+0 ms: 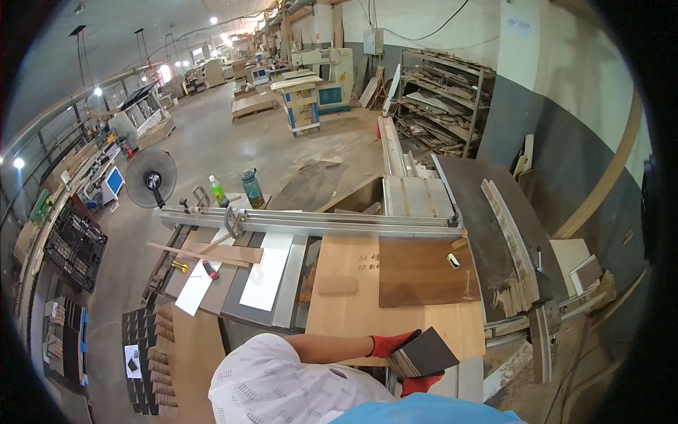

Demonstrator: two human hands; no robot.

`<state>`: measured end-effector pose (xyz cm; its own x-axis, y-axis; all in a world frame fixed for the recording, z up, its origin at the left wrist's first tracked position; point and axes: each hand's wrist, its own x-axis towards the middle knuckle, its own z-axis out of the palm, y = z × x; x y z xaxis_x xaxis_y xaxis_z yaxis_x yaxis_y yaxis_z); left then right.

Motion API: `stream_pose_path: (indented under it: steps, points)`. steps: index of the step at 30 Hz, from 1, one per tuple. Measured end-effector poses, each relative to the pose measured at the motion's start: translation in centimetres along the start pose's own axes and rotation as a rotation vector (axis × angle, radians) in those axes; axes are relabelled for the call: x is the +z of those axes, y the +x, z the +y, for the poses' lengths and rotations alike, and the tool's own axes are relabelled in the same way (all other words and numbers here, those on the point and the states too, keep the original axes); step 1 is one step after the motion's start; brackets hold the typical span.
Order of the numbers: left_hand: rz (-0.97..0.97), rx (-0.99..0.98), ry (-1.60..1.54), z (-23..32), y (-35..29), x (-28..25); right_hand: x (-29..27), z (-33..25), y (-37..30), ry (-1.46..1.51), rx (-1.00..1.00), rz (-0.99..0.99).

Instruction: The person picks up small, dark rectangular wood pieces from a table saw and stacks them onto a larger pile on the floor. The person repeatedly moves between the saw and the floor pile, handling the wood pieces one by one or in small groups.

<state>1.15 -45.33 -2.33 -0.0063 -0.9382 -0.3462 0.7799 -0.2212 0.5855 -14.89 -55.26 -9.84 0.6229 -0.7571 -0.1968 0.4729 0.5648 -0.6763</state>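
A small stack of dark-faced boards (429,352) with brown edges is between my hands, tilted over the near edge of the work table. My left hand (389,344), in a red glove, grips the stack at its upper left side. Below the stack, my right hand (421,383), also red-gloved, closes on its lower edge; most of those fingers are hidden. Just beyond lies a light wood panel (337,312), with a darker brown board (427,275) and a small wood block (337,285) on it.
A long metal fence (318,224) crosses the table's far side. White sheets (268,272), a red-handled screwdriver (210,270) and wood strips lie left. Bottles (252,188) and a fan (152,180) stand beyond. Stacked cut pieces (162,360) sit at lower left; a scrap rack (445,106) stands far right.
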Motion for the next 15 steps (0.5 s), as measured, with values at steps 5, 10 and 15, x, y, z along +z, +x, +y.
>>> stream_pose_path:
  steps: [5,10,15]
  points:
    - [0.133,0.04,-0.035,-0.2,-2.6,1.2,-0.4,0.9,-0.8,-0.007,0.105,-0.013]
    - [0.254,0.136,-0.1,-1.6,-6.4,1.9,-1.1,1.8,-1.1,0.014,0.292,-0.087]
    - [0.421,0.268,-0.088,-4.3,-11.3,2.7,-0.3,3.3,-1.5,-0.029,0.49,-0.206]
